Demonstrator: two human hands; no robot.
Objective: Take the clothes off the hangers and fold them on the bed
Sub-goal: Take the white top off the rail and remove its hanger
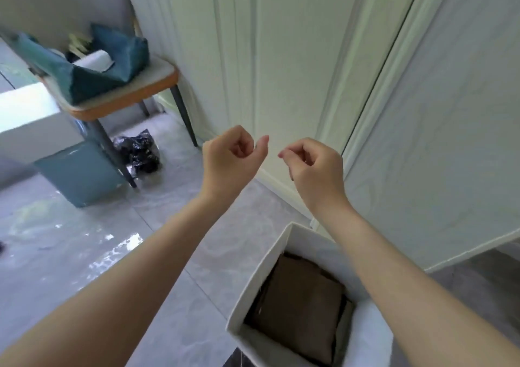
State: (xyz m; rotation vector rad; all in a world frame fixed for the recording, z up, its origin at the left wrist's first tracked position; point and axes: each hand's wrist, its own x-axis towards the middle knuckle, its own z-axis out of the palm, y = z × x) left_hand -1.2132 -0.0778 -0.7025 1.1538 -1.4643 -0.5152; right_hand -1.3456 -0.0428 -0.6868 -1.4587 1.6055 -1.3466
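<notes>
Both hands are raised before the pale wardrobe doors (281, 57), near each other but not touching. The left hand (230, 158) and right hand (315, 167) are loosely curled, holding nothing. Below them a white box (259, 276) on the floor (84, 240) holds brown folded cloth (301, 310). No hangers show.

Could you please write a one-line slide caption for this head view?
Left hand and right hand, loosely curled and empty, raised before closed wardrobe doors.
</notes>
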